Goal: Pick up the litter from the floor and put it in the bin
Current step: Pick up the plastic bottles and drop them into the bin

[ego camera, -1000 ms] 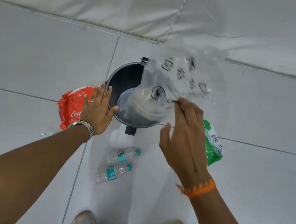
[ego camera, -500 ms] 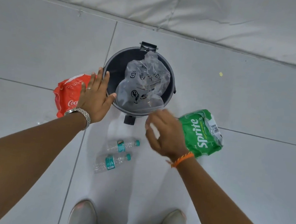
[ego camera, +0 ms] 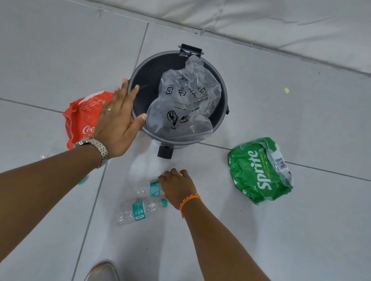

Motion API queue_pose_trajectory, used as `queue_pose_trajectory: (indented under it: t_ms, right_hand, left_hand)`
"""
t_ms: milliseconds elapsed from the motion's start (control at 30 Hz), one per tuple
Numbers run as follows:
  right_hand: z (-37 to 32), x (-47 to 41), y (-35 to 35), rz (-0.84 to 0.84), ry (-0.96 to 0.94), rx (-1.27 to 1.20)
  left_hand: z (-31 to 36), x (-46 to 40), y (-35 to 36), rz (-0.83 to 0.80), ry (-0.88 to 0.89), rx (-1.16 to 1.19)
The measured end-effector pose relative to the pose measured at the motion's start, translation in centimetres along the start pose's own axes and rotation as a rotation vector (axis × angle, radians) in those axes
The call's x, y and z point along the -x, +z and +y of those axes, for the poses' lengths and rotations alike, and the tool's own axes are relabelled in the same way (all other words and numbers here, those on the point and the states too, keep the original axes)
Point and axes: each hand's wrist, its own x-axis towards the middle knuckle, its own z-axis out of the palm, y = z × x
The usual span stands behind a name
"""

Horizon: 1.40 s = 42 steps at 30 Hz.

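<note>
Right hand [ego camera: 178, 189] is curling over the cap end of the nearer bottle [ego camera: 149, 188], which lies crosswise just below the bin [ego camera: 138, 75], fingers not clamped yet, while the open left hand [ego camera: 119, 122] rests on its rim.

A single head-worn wide-angle view is given, directed steeply downward from standing height. The tiled floor [ego camera: 305, 236] is framed, the bin [ego camera: 140, 75] centred far, one shoe [ego camera: 102, 275] nearest.
</note>
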Motion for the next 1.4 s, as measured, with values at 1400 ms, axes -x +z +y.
queue_pose_trajectory:
  t_ms: [1400]
  right_hand:
    - [-8.6,3.5,2.6,0.005,-0.008,-0.078]
  left_hand:
    - [1.8,0.3,1.0,0.114,-0.07,0.05]
